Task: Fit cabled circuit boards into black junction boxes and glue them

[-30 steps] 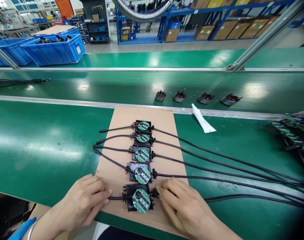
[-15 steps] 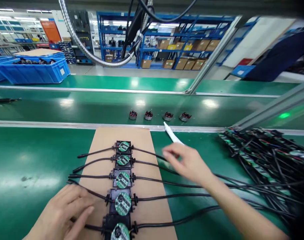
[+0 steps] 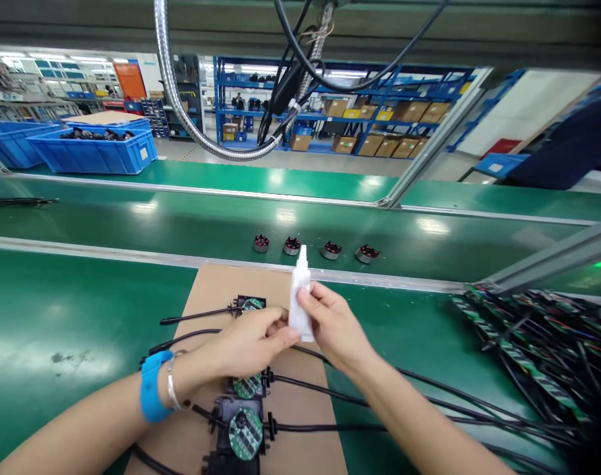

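Where the cardboard (image 3: 310, 448) stretches toward 6 o'clock, three green boards (image 3: 245, 433) show on black housings (image 3: 231, 465), the forearm crossing part of the row. Reaching in from 5 o'clock, the right hand (image 3: 337, 326) pinches one white tube (image 3: 300, 297) between thumb and fingers above the cardboard, its nozzle aimed at 12 o'clock; any print is unreadable. Coming from 8 o'clock, the left hand (image 3: 258, 336) wears one blue band (image 3: 154, 386) and a bangle (image 3: 171, 382) at the wrist; its thumb and fingers are narrowly curled at the tube's lower left edge, but whether they grip it I cannot tell. Between 3 and 4 o'clock sprawls a heap of wires (image 3: 528, 349). Beyond the nozzle sit four coils (image 3: 331, 250), lined up from 9 to 3 o'clock. Farther off, toward 10 o'clock, stand two blue bins (image 3: 97, 155), one bearing a white label (image 3: 143, 154) too small to read. Farthest, toward 12 o'clock, a blue rack (image 3: 310, 117) holds boxes (image 3: 344, 144).
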Tool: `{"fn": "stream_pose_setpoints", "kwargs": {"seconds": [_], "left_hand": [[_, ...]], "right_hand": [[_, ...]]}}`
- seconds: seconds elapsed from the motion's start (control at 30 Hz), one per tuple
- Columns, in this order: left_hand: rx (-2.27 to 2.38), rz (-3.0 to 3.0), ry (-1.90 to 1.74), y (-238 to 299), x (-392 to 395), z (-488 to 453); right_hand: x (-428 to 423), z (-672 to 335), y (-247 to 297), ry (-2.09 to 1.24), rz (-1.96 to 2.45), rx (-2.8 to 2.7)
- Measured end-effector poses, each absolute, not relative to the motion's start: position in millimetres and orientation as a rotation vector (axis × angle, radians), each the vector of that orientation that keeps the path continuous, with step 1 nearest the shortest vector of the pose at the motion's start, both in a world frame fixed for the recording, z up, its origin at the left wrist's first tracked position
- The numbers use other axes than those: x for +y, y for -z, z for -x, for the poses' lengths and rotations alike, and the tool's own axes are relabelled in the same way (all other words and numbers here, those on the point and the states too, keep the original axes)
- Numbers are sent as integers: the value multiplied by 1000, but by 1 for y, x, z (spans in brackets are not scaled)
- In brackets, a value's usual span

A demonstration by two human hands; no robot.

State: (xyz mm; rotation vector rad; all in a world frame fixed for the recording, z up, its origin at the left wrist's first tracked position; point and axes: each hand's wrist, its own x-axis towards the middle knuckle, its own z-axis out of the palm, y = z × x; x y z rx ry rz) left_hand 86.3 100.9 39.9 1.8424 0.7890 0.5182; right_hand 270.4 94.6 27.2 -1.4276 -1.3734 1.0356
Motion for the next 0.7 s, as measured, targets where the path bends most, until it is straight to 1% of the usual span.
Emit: {"fn": "stream_pose_setpoints", "kwargs": {"seconds": [0.07, 0.13, 0.23, 0.33, 0.7], "left_hand": [[791, -1791, -579, -36, 99, -91], [818, -1723, -699, -34, 95, -88], [776, -1548, -793, -30, 89, -78], [698, -1486, -728, -27, 83, -71], [656, -1596, -648, -33, 80, -66]], "right_hand": [[81, -251, -37, -1068, 1287, -1373], [70, -244, -43, -1021, 1189, -1445], [57, -244, -44, -805, 1170, -1666], [51, -241, -41, -609, 1142, -1798], [53, -233, -34, -618, 1084, -1819]]}}
